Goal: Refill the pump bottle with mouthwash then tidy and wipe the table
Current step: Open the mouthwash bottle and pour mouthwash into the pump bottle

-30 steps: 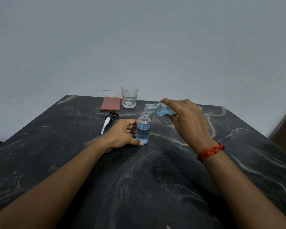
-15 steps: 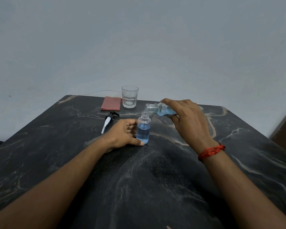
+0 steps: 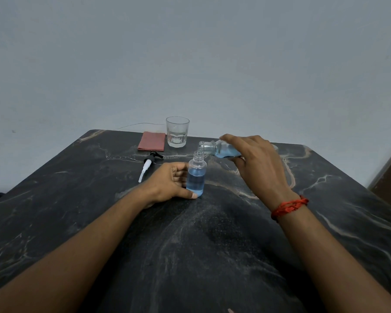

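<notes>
The upright pump bottle (image 3: 196, 177) is clasped by the left hand (image 3: 167, 184); above its neck, the tilted mouthwash bottle (image 3: 219, 149) is clamped in the right hand (image 3: 257, 163).

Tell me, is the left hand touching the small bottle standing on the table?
Touching. In the head view the left hand wraps the small bottle, its thumb pressed against the base and its fingers against the side, with no gap showing.
</notes>
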